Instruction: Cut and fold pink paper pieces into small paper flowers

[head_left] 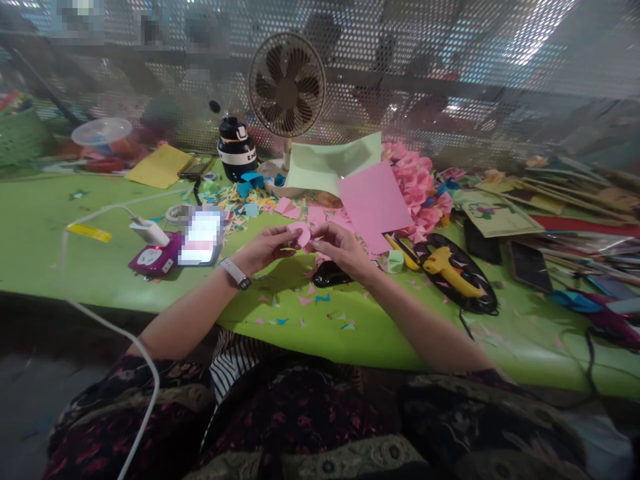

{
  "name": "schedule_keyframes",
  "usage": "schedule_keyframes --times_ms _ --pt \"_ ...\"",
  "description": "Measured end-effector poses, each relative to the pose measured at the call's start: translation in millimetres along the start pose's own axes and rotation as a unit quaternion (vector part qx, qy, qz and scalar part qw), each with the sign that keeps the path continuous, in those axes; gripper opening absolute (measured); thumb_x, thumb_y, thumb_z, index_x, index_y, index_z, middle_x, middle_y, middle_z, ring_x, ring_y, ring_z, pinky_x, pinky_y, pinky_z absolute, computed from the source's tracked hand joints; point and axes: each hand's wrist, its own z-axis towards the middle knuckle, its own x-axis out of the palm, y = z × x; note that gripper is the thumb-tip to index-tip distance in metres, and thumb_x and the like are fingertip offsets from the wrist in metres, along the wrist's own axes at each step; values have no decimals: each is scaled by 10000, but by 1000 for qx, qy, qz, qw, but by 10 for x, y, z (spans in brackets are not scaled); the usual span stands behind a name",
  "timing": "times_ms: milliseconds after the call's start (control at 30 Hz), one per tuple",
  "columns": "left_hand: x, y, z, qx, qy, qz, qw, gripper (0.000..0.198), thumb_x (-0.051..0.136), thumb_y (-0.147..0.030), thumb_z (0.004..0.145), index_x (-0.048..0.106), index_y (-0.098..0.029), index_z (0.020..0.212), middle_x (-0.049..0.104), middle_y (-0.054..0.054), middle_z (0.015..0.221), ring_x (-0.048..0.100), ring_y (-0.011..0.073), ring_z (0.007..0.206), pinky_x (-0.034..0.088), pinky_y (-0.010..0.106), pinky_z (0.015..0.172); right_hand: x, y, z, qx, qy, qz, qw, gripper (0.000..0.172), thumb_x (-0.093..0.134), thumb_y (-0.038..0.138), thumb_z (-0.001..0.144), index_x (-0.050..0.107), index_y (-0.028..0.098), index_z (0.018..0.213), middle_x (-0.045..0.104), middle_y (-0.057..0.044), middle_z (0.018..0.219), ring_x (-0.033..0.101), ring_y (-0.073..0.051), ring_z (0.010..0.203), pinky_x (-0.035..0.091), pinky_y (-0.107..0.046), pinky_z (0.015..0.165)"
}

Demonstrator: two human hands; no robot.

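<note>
The pink paper piece you pinched looked matt and thin; the green tabletop looked smooth, faintly glossy; the glue gun at right was shiny yellow plastic; the far screen was perforated metal.

Paper-craft workbench: green table, paper scraps, glue gun

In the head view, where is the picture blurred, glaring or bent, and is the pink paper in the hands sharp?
Head view: the phone screen is blurred out and bright; glare washes the perforated metal panel at top right; the green table edge bows from wide-angle distortion; the pink paper piece, pinched between left hand and right hand, looks slightly soft.
</note>
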Motion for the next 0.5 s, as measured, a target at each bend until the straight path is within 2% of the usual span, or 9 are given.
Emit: schedule_keyframes --times_ms 267,500 --pt "-19 17 17 0 -1 2 1000 225 837 -284 744 772 -169 926 744 42 850 650 92 711 535 209 680 -4 -13 7 9 -2 -10 1000 280 747 371 770 590 195 920 693 -30 881 665 -148 781 545 -328 746" --pt "-31 35 19 16 5 20 1000 260 846 -335 728 770 -177 920 743 37 868 648 93 726 531 224 714 2 -9 14 6 -3 -9 1000 208 710 300 776 592 189 907 693 -33 876 681 -157 822 543 -332 780"
